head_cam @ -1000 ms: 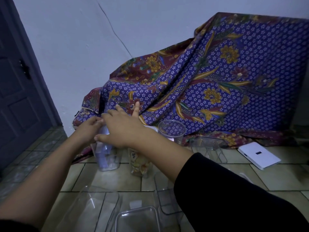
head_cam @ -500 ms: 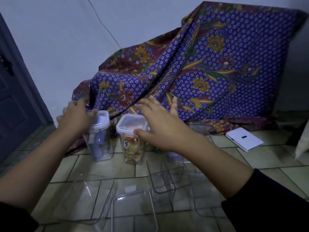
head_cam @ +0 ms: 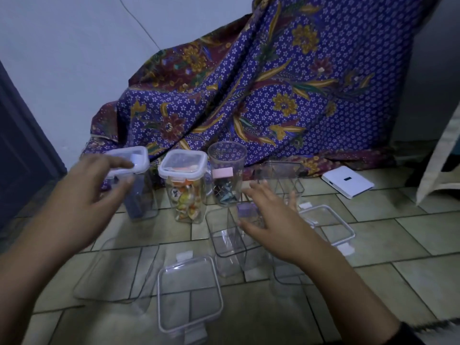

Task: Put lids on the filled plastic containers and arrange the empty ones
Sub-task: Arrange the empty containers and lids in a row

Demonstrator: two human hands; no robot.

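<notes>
Two lidded filled containers stand on the tiled floor: a left one with dark contents (head_cam: 142,195) and one with colourful sweets (head_cam: 185,188). A round clear jar (head_cam: 227,175) with a pink label stands uncovered beside them. My left hand (head_cam: 84,195) hovers in front of the left container's white lid (head_cam: 132,160), fingers apart, thumb near its rim. My right hand (head_cam: 271,220) is spread open over an empty clear container (head_cam: 229,235) lying in front. Loose lids lie at the front (head_cam: 189,292) and at the right (head_cam: 328,225).
A large empty clear container (head_cam: 114,270) lies at the front left. Another clear one (head_cam: 281,178) stands behind my right hand. A patterned purple cloth (head_cam: 273,83) drapes the back. A white flat box (head_cam: 347,181) lies at the right; a dark door (head_cam: 17,135) is left.
Both hands came off the two lidded containers and drew back toward me. The right hand dropped lower, over the empty container. The view tilted down.
</notes>
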